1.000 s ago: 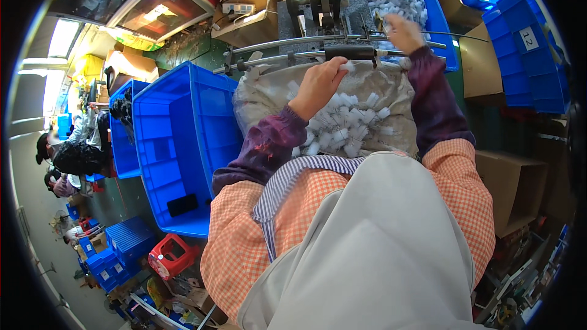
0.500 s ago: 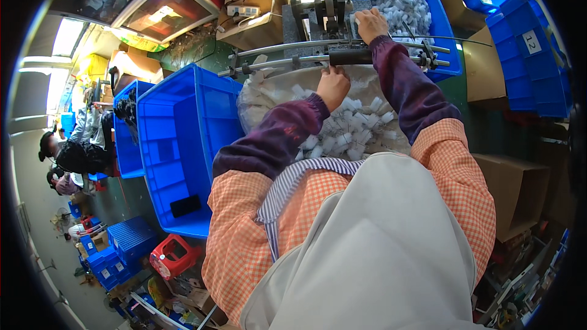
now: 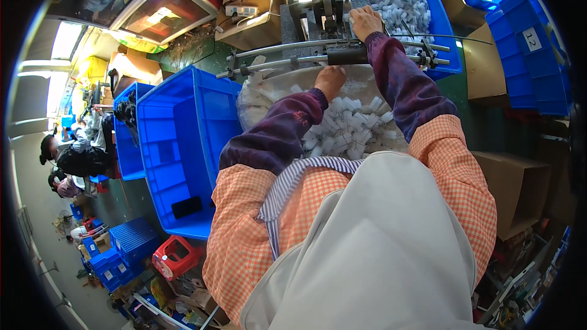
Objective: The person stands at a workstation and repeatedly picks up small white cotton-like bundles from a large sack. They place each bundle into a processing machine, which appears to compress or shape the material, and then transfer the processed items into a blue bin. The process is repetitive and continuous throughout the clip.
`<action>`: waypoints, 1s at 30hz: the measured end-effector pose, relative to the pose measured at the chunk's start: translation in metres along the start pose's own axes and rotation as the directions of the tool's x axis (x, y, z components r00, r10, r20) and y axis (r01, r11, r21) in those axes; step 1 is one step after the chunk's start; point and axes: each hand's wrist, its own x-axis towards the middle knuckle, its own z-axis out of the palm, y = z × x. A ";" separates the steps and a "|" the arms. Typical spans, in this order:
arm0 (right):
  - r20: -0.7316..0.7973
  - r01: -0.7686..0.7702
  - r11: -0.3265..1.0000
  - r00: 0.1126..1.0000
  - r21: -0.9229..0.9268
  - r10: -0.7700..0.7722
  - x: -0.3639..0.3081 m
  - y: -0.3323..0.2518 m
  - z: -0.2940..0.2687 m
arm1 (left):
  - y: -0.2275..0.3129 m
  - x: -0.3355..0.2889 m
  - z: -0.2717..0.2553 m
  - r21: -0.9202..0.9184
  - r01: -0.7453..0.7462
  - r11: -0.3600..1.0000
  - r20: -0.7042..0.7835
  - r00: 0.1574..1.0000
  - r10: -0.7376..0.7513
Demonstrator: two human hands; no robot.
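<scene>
My left hand (image 3: 331,82) is low in front of a metal bench machine (image 3: 287,32), just below its front rails (image 3: 293,61). Its fingers are curled together; what they hold, if anything, is hidden. At the machine's right side my right hand (image 3: 367,23) lies with bent fingers against the grey block, its grip partly hidden. A black cylinder (image 3: 347,57) sits on the rail between the hands. Beneath my arms spreads a pale cloth or sack (image 3: 257,99) bearing a heap of small translucent white plastic pieces (image 3: 351,125), some with thin dark pins or wires.
Behind my right hand stands a blue bin (image 3: 443,30) full of similar white pieces. A large blue crate (image 3: 177,110) to the left contains a dark flat object (image 3: 186,207). A red stool (image 3: 176,256), cardboard boxes (image 3: 510,189) and stacked blue crates (image 3: 529,49) surround me. People sit far left.
My left hand has shifted slightly left and down, away from the rail, its fingers more curled. My right hand has moved a little left and up on the machine.
</scene>
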 end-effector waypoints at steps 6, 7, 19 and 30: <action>-0.003 -0.050 0.999 0.999 0.005 0.050 0.001 -0.001 0.000 | -0.003 0.000 0.000 -0.031 -0.015 0.999 0.033 0.999 0.016; 0.007 -0.046 0.999 0.999 0.014 0.046 0.002 -0.001 -0.001 | -0.004 0.000 -0.001 -0.025 -0.022 0.999 0.054 0.998 0.024; 0.168 -0.168 0.986 0.972 -0.007 0.167 0.006 0.002 -0.010 | -0.003 0.005 -0.003 -0.078 0.040 0.996 0.060 0.998 -0.036; 0.147 -0.245 0.966 0.956 -0.086 0.256 -0.010 -0.016 -0.024 | 0.023 -0.028 -0.056 -0.086 -0.385 0.919 -0.215 0.908 0.360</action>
